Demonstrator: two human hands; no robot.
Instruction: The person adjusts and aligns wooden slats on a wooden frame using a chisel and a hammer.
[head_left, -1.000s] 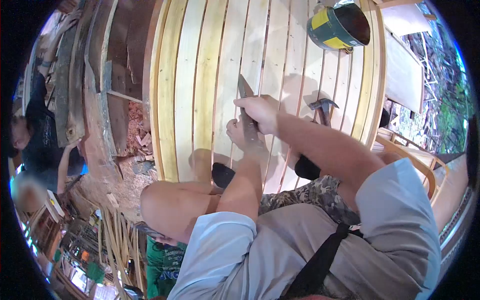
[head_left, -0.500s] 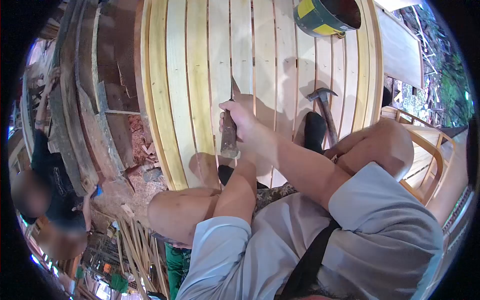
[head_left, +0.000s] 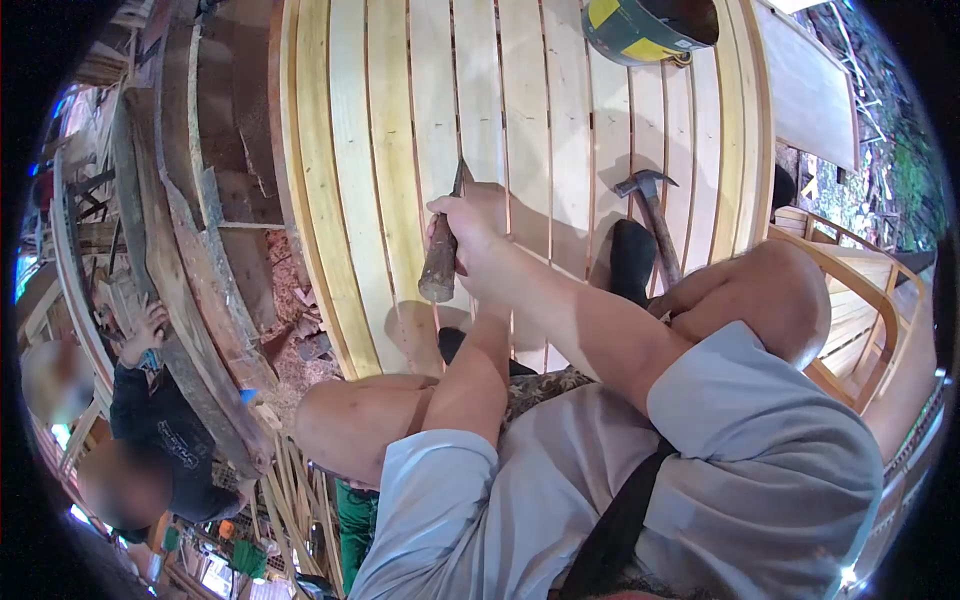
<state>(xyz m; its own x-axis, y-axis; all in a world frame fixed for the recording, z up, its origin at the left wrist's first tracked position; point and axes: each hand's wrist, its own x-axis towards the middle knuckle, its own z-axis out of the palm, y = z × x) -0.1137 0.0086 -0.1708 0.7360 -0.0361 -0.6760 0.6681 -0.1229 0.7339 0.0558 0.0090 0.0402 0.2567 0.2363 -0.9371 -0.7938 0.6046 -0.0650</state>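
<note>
My right hand (head_left: 466,228) is closed round the wooden handle of a bladed tool (head_left: 438,272). The narrow blade points away from me, its tip at a gap between the pale slats of a wooden surface (head_left: 430,110). My left hand (head_left: 486,294) is mostly hidden beneath my right wrist, and its fingers cannot be made out. To the right, a claw hammer (head_left: 655,222) lies on the slats beside my foot.
A dark green bucket with yellow patches (head_left: 650,30) stands at the far right of the slats. Rough boards (head_left: 190,290) lie at the left, where another person in dark clothing (head_left: 175,440) touches them. A curved wooden frame (head_left: 870,300) is at the right.
The tool was held lower across both hands; now my right hand grips its handle, with the blade at a slat gap. My left hand has gone under my right wrist. The other person has moved.
</note>
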